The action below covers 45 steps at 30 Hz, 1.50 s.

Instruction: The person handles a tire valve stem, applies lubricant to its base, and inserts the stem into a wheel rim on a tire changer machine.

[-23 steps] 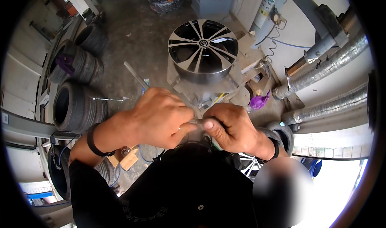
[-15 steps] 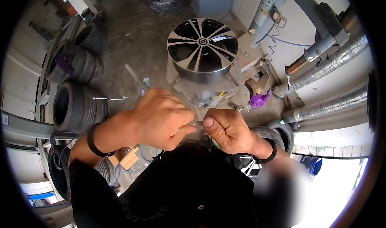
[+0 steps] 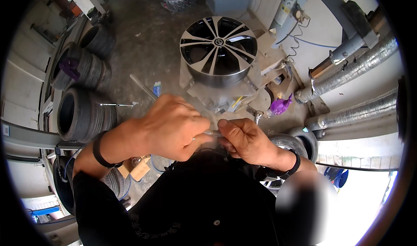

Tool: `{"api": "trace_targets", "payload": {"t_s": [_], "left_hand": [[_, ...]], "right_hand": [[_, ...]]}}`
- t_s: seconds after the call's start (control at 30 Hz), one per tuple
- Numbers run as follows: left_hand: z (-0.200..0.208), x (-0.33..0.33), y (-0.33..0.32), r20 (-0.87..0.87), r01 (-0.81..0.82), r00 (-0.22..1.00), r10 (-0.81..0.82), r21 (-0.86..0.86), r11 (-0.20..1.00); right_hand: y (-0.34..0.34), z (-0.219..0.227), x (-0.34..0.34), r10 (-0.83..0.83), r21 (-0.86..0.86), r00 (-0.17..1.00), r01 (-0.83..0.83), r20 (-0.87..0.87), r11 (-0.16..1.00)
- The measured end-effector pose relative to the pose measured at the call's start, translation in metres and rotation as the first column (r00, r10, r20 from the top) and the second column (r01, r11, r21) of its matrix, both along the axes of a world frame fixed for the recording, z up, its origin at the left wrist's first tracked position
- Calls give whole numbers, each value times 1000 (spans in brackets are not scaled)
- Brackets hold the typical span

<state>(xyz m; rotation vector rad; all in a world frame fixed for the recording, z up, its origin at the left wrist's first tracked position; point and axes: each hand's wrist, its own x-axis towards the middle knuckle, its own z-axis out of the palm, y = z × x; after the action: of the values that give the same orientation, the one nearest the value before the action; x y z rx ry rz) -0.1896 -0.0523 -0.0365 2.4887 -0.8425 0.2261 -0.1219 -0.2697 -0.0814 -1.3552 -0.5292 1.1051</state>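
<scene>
My left hand is closed in a fist round a long grey tyre lever. The lever's far end sticks out beyond my knuckles to the upper left, while its middle is hidden by the fist. A short shiny length shows between my two hands and looks like its other end. My right hand pinches that end, thumb on top and fingers curled beneath. Both hands are in front of my body. Beyond them an alloy wheel rim, black and silver, lies face up on a low stand, touched by neither hand.
Several used tyres line the left side, and a metal rod lies across one. More tyres are at the right. A purple bag sits right of the stand. Silver-wrapped pipes run along the right wall. An open cardboard box is at lower left.
The lever's far end has swung a little to the left. My right thumb has straightened and the right hand has turned slightly on the shiny end. The left fist has hardly moved.
</scene>
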Motion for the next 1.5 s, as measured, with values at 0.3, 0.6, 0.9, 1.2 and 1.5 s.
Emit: {"api": "trace_targets", "payload": {"t_s": [0.3, 0.6, 0.9, 1.2, 1.5], "left_hand": [[-1, 1, 2, -48, -42, 998, 43, 31, 999], [2, 2, -3, 23, -30, 999, 27, 107, 994], [-3, 0, -3, -19, 35, 999, -35, 11, 999], [3, -3, -6, -51, 38, 998, -38, -11, 999], [1, -8, -6, -55, 8, 998, -12, -74, 997]], "right_hand": [[2, -9, 18, -247, 243, -21, -116, 969, 963], [-2, -3, 16, -43, 50, 674, 9, 738, 999], [-12, -5, 12, -138, 167, 164, -175, 977, 970], [-15, -5, -6, -86, 144, 502, -79, 861, 986], [-5, 0, -4, -333, 338, -203, -7, 921, 941]]}}
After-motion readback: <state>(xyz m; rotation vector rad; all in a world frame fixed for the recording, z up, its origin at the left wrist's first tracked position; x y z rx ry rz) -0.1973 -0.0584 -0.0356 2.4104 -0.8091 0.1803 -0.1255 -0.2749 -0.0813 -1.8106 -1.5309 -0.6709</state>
